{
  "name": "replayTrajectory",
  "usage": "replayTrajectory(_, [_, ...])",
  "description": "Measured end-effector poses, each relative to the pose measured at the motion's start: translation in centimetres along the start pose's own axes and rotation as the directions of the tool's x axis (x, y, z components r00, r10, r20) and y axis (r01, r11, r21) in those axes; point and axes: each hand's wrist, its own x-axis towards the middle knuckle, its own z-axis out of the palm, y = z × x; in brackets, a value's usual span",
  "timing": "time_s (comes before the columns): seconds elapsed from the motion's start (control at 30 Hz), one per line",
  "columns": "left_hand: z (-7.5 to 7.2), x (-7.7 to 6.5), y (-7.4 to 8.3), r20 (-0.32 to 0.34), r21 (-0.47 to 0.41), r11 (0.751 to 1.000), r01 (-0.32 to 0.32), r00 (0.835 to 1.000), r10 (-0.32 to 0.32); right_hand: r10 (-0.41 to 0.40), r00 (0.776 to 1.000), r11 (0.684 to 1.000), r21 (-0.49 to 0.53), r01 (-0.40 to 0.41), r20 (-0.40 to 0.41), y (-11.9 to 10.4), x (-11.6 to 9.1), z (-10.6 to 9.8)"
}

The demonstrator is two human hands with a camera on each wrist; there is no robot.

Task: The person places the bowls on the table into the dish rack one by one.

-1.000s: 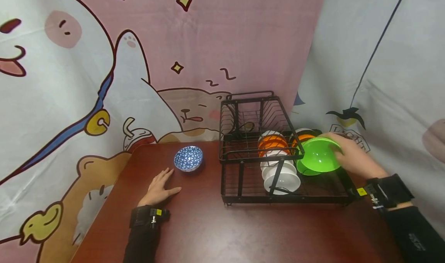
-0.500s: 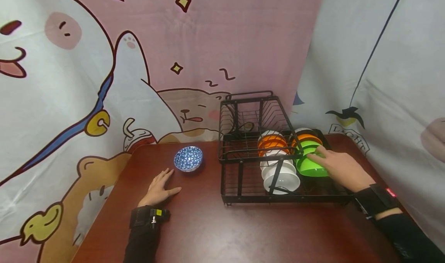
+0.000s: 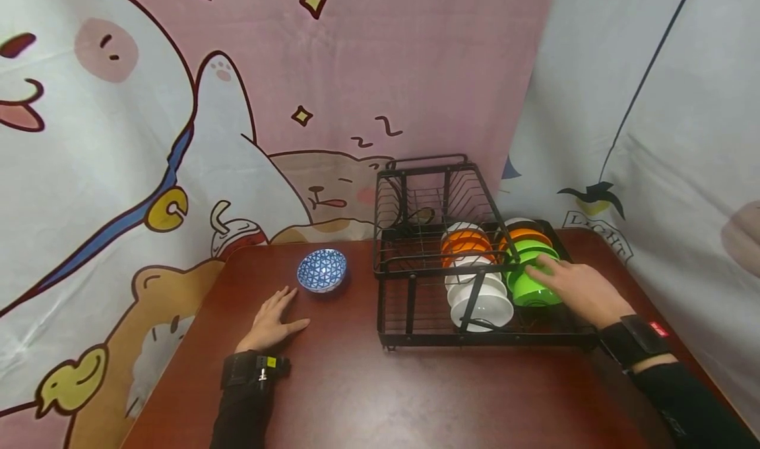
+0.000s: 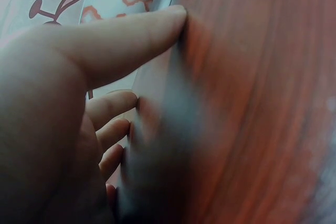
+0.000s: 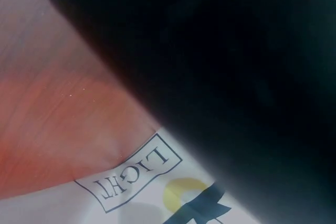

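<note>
My right hand (image 3: 584, 293) reaches over the right side of the black dish rack (image 3: 415, 339) and holds the front green bowl (image 3: 536, 294) near its rim. More green bowls stand behind it, then an orange bowl (image 3: 515, 234) and a white one. To the left in the rack runs another row, with white bowls (image 3: 482, 307) in front and orange ones behind. My left hand (image 3: 270, 324) rests on the table with fingers spread, just in front of a blue-and-white patterned bowl (image 3: 322, 271). In the left wrist view, the thumb (image 4: 142, 40) and fingertips touch the tabletop.
The rack's wire upper tier (image 3: 436, 268) stands over the left row of bowls. Printed cloth (image 3: 439, 73) hangs behind and beside the brown table (image 3: 356, 396). A blurred black shape (image 5: 199, 66) fills much of the right wrist view.
My right hand has lowered the green bowl into the rack in front of the others and shifted it slightly forward. The left hand has stayed in place.
</note>
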Motion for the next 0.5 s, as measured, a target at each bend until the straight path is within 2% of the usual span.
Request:
replayTrajectory(0.23, [0.01, -0.16, 0.12, 0.006, -0.013, 1.0, 0.004, 1.0, -0.004, 0.041, 0.997, 0.999, 0.037, -0.038, -0.065, 0.21, -0.26, 0.3])
replayTrajectory(0.5, [0.01, -0.12, 0.27, 0.003, -0.011, 1.0, 0.007, 1.0, -0.007, 0.037, 0.988, 0.998, 0.051, -0.03, -0.151, 0.35, -0.18, 0.08])
